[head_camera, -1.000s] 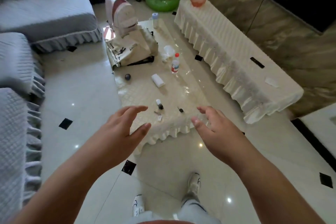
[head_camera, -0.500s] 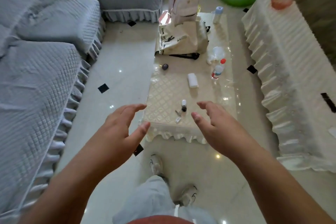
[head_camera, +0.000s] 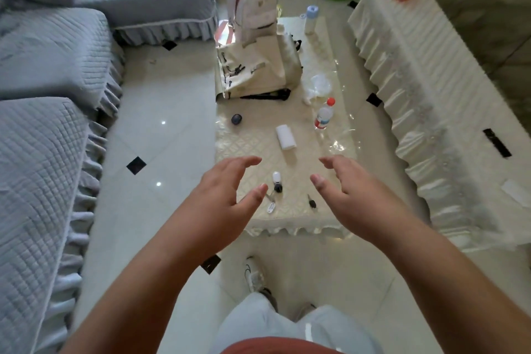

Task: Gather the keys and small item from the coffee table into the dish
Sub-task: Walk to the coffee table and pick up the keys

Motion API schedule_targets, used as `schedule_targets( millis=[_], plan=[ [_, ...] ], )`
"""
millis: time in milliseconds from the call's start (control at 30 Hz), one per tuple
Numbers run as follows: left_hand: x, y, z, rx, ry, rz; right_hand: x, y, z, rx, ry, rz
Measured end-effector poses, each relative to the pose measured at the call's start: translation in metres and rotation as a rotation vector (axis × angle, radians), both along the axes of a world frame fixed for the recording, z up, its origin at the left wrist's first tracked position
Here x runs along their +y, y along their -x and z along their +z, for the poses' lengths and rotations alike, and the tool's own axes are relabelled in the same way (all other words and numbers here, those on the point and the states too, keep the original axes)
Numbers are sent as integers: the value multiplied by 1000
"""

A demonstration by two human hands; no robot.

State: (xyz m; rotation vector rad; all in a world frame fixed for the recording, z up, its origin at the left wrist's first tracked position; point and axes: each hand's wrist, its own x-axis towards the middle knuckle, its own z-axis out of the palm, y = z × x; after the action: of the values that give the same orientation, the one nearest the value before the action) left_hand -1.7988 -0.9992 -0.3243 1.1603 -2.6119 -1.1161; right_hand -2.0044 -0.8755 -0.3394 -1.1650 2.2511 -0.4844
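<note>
A cream-covered coffee table (head_camera: pixel 250 146) stands ahead of me. Near its front edge lie a key bunch with a white fob and a black knob (head_camera: pixel 276 184), a silver tag (head_camera: pixel 270 207) and a single black-headed key (head_camera: pixel 312 203). A small dark round item (head_camera: pixel 236 119) lies further back on the left. My left hand (head_camera: pixel 227 204) and my right hand (head_camera: pixel 353 195) hover open above the table's front, one on each side of the keys, holding nothing. A clear glass dish (head_camera: pixel 319 84) stands at mid-right.
A white and red backpack (head_camera: pixel 253 11) on a cream bag (head_camera: pixel 258 72) fills the far half. A red-capped bottle (head_camera: pixel 324 115), a white roll (head_camera: pixel 285 137) and a blue-capped bottle (head_camera: pixel 311 19) stand on the table. Grey sofas (head_camera: pixel 51 112) line the left, a covered cabinet (head_camera: pixel 431 112) the right.
I have stepped closer to the table's front end and the view has swung left. Both hands stay open and have moved out over the keys.
</note>
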Motion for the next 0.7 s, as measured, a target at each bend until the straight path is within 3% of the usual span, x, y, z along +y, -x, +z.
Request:
schedule_targets(
  millis=[333,700],
  plan=[
    [-35,52,12,-19,71,-33,4,32,-19,-30,-18,-41],
    [37,66,-17,-97,50,267,-4,100,-43,-100,8,203]
  ],
)
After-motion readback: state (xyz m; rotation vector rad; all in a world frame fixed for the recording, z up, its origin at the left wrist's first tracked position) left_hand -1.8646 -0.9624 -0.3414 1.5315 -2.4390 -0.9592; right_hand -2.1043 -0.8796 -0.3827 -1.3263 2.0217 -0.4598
